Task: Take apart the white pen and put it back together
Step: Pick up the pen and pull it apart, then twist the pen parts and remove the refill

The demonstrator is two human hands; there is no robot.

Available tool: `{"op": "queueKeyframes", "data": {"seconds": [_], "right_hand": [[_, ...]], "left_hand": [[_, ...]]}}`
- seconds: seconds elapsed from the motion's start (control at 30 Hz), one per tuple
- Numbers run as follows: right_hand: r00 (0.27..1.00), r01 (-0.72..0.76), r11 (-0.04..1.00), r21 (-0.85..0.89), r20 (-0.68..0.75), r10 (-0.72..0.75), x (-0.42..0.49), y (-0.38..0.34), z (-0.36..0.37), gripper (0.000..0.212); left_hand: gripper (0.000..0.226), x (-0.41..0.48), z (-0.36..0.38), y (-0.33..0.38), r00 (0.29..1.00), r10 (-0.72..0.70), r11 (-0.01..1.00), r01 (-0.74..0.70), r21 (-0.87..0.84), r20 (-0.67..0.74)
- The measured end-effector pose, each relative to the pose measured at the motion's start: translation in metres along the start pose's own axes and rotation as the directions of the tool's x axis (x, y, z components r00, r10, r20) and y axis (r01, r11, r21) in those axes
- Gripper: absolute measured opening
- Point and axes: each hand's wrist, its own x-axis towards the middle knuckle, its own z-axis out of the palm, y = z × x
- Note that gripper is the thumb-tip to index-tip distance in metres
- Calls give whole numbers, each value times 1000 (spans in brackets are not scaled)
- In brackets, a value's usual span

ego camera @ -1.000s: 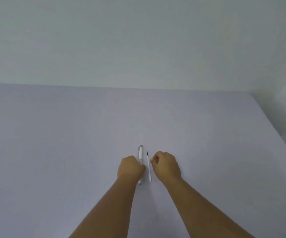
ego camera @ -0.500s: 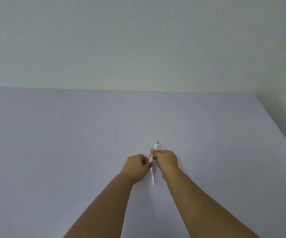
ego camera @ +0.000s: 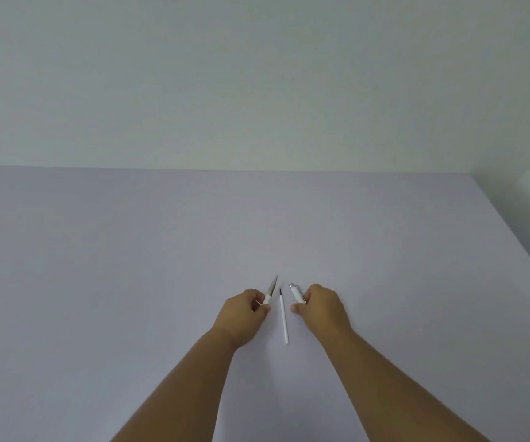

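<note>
A pale, greenish-white wall (ego camera: 257, 81) fills the far half of the view, plain apart from a faint dark speck near its top edge. Below it spreads a wide light-lavender table (ego camera: 98, 266), its far edge running straight across and its right edge slanting toward the near right, where a shadowed gap shows beside it.

Two bare forearms reach in from the near edge and angle toward each other at the middle of the table. The left hand (ego camera: 241, 315) is curled closed, its knuckles up, and it pinches the front section of the white pen (ego camera: 270, 291) between thumb and fingers; the white collar sits at the fingertips and the silvery tapered tip points away and slightly right. The right hand (ego camera: 322, 309) is likewise closed, wrapped around the rear barrel (ego camera: 297, 293), whose white end and small metallic button stick out of the fist toward the far left. Most of that barrel is hidden inside the hand.

Between the two hands, touching neither, the thin white refill (ego camera: 283, 317) lies flat on the table, running near to far, with its dark writing tip at the far end, just beside the front section.
</note>
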Motion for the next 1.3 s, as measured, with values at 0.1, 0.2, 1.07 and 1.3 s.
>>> {"op": "queueKeyframes", "data": {"seconds": [0.1,0.2,1.07,1.3], "right_hand": [[1000,2,1000,20,17,-2,-1,0,1,34],[1000,4,999,45,21,-5,-2,3,1,29],[948,88,729,679,168,-270,-15,-7,-34,8],[931,20,780,625,272,-243,-18,-10,-44,24]], "left_hand": [[21,0,-1,-4,1000,6,1000,-6,18,-12],[20,-1,-2,-7,999,28,999,-28,28,-16],[25,-7,-19,17,988,107,993,-101,-54,110],[22,-8,-25,24,983,157,984,-163,66,93]]}}
